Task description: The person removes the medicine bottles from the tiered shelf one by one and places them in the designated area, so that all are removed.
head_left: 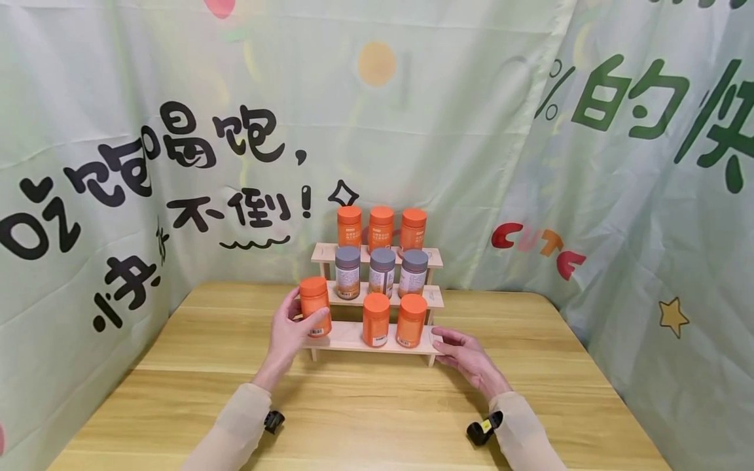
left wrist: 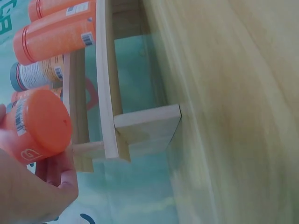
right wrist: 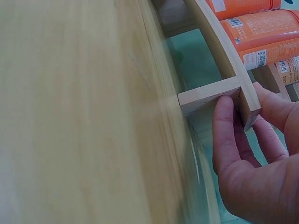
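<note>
My left hand (head_left: 287, 337) grips an orange bottle (head_left: 313, 304) with an orange lid, fingers behind and thumb in front. The bottle is held at the left end of the wooden tiered rack (head_left: 347, 336); in the left wrist view its flat base (left wrist: 49, 120) shows, clear of the board. Two like orange bottles, one at the middle (head_left: 376, 320) and one at the right (head_left: 412, 320), stand on the lowest step. At that step's right end my right hand (head_left: 468, 360) pinches the board (right wrist: 243, 91), thumb on top and fingers underneath by the leg.
Three grey-lidded bottles (head_left: 381, 273) stand along the middle step. On the top step are three more orange bottles (head_left: 381, 229). The rack rests on a wood-grain table (head_left: 365, 412), with printed cloth (head_left: 436, 131) hanging behind and at both sides.
</note>
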Tool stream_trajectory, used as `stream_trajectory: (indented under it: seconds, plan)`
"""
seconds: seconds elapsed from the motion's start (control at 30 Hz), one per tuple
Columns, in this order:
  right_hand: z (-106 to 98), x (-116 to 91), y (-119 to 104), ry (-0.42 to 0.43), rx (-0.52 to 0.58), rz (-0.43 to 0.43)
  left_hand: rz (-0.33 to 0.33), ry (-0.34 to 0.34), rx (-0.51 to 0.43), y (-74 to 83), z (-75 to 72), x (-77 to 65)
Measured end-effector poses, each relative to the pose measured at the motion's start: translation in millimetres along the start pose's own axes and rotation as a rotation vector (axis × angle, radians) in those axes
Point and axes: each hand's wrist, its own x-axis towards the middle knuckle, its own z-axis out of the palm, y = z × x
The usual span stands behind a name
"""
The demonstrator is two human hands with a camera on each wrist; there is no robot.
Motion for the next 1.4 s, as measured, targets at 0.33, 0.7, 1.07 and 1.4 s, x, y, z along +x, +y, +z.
stream_trajectory:
  seconds: [0.33, 0.7, 1.07, 1.4]
  plan:
    - [1.2, -0.8, 0.7, 0.009, -0.008, 0.003, 0.007, 0.083, -0.033, 0.1, -10.8, 4.4]
    - [1.2, 0.8, 1.6, 0.014, -0.001, 0.016, -0.068, 0.17, 0.003, -8.8, -26.4, 13.4]
    - [1.6, -2.4, 0.1, 0.019, -0.003, 0.013, -0.125, 0.158, 0.02, -12.5, -38.2, 25.9]
    - [0.9, -1.0, 0.4, 0.024, 0.004, 0.012, -0.237, 0.15, -0.027, -17.6, -52.1, 38.6]
